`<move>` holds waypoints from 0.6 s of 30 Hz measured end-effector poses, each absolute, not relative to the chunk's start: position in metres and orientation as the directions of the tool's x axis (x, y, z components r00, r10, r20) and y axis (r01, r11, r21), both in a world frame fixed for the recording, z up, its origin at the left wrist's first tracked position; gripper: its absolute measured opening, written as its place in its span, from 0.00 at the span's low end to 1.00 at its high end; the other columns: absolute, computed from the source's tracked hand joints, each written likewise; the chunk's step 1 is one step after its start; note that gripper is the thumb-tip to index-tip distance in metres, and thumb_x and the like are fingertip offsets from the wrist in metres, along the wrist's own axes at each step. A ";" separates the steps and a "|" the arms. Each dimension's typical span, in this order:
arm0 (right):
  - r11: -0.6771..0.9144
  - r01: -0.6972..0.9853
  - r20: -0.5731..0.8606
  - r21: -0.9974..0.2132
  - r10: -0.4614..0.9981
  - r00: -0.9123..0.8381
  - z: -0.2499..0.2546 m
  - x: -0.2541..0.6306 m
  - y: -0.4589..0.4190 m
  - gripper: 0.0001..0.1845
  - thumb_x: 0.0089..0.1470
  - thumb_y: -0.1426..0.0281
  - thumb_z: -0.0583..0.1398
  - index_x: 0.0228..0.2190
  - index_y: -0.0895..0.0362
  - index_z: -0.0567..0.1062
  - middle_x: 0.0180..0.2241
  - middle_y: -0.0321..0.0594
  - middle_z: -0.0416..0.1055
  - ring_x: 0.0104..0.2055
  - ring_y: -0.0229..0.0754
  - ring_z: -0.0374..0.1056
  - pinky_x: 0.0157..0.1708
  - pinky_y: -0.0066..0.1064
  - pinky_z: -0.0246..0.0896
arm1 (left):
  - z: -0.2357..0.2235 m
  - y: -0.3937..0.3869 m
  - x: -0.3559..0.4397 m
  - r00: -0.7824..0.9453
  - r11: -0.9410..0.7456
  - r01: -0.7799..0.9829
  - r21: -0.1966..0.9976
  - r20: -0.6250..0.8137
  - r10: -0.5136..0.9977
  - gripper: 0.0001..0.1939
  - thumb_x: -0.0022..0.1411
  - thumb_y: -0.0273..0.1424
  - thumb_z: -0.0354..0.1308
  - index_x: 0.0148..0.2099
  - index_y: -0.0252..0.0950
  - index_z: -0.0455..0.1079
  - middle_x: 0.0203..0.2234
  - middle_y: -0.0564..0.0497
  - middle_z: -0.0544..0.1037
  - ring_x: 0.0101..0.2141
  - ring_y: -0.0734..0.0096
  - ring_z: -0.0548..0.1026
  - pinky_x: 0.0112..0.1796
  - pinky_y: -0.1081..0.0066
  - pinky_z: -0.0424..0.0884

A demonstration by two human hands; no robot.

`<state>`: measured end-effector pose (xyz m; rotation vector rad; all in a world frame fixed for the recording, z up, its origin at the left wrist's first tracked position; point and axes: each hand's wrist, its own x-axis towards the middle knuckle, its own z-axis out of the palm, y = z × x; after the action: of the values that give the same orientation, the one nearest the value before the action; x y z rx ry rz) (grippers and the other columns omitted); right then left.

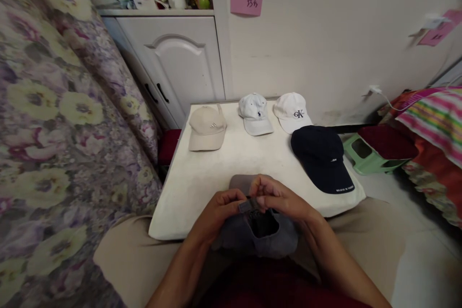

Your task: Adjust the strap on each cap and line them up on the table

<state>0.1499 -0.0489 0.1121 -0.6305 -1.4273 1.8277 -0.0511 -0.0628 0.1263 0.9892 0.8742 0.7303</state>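
A grey baseball cap point(231, 233) rests at my lap by the table's near edge, its back opening towards me and its brim pointing away. My left hand point(225, 207) pinches the cap's back strap point(245, 206) from the left. From the right, my right hand point(274, 195) is closed at the strap's other end, fingertips close to those of the left. A dark navy cap point(317, 154) with small white lettering on its brim lies to the right. Farther back are a beige cap point(207, 127), a pale blue cap point(254, 110) and a white cap point(293, 110).
The caps lie on a white-covered table point(202, 183) against the wall. A floral curtain point(46, 154) hangs at left, beside a white cabinet point(173, 57). A green stool point(364, 154) with a dark red top and a bed with striped bedding point(433, 120) are at right.
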 end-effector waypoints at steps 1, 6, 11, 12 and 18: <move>-0.123 -0.232 0.048 -0.965 0.787 -0.615 0.113 0.149 -0.049 0.09 0.55 0.66 0.63 0.35 0.56 0.68 0.27 0.31 0.65 0.27 0.34 0.60 0.27 0.26 0.54 | 0.126 -0.063 -0.051 0.466 0.381 -0.125 0.916 -0.285 0.838 0.09 0.52 0.34 0.66 0.26 0.34 0.73 0.20 0.52 0.75 0.23 0.74 0.69 0.27 0.74 0.61; -0.162 -0.256 0.040 -0.953 0.770 -0.637 0.112 0.147 -0.049 0.12 0.53 0.65 0.65 0.34 0.57 0.69 0.25 0.29 0.66 0.24 0.32 0.61 0.26 0.25 0.55 | 0.124 -0.064 -0.052 0.483 0.388 -0.138 0.911 -0.280 0.830 0.10 0.52 0.34 0.66 0.26 0.34 0.72 0.20 0.53 0.75 0.22 0.76 0.68 0.26 0.75 0.60; -0.150 -0.233 0.026 -0.961 0.788 -0.616 0.111 0.151 -0.047 0.13 0.52 0.66 0.67 0.32 0.58 0.69 0.23 0.28 0.65 0.21 0.30 0.59 0.22 0.23 0.52 | 0.125 -0.062 -0.053 0.469 0.377 -0.117 0.919 -0.284 0.837 0.10 0.51 0.35 0.66 0.26 0.34 0.73 0.19 0.52 0.75 0.22 0.74 0.69 0.26 0.75 0.61; -0.156 -0.231 0.019 -0.960 0.791 -0.612 0.110 0.151 -0.047 0.13 0.52 0.66 0.67 0.31 0.58 0.69 0.22 0.28 0.65 0.21 0.30 0.59 0.21 0.22 0.52 | 0.125 -0.062 -0.053 0.473 0.375 -0.115 0.920 -0.282 0.835 0.10 0.51 0.35 0.66 0.26 0.34 0.73 0.19 0.52 0.76 0.22 0.74 0.69 0.26 0.74 0.62; -0.219 -0.279 -0.003 -0.935 0.791 -0.611 0.104 0.146 -0.047 0.14 0.50 0.66 0.68 0.31 0.58 0.69 0.22 0.28 0.67 0.20 0.30 0.60 0.20 0.22 0.55 | 0.123 -0.062 -0.053 0.486 0.369 -0.126 0.921 -0.267 0.832 0.10 0.53 0.35 0.66 0.26 0.34 0.72 0.21 0.52 0.76 0.23 0.73 0.70 0.27 0.74 0.62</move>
<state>0.1455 -0.0466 0.1045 -0.6476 -1.3114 1.9035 -0.0526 -0.0623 0.1233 1.0041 0.8517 0.7205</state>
